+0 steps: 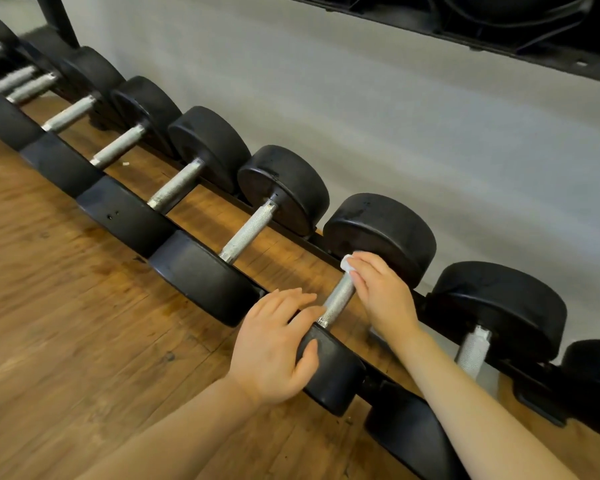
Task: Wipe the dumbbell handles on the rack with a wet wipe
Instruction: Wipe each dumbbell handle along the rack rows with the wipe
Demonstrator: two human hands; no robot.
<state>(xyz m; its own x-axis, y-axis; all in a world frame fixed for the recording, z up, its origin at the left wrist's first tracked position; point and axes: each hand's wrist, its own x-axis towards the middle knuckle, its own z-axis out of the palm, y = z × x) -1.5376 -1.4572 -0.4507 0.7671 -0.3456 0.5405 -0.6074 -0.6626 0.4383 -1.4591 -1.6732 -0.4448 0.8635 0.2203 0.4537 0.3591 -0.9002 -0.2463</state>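
Head view looks down along a low rack that runs from the far left corner to the near right edge, its two black rails carrying a row of black round-headed dumbbells with knurled steel handles. On the dumbbell nearest the person, the left hand rests over the front head, thumb lying across the face of that head and fingers spread and nearly straight over its top beside the front rail. The right hand is curled over the far end of that dumbbell's handle, its fingers closed around a white wet wipe pressed against the steel just where the handle meets the rear head; only a small corner of the wipe shows past the knuckles. The near part of the handle is bare between the two hands. A gap of wooden floor shows between each pair of neighbouring handles, with the next handle to the left and the next to the right both well apart from the hands. Open floor lies along the front rail to the left, and a grey wall stands behind the rear heads.
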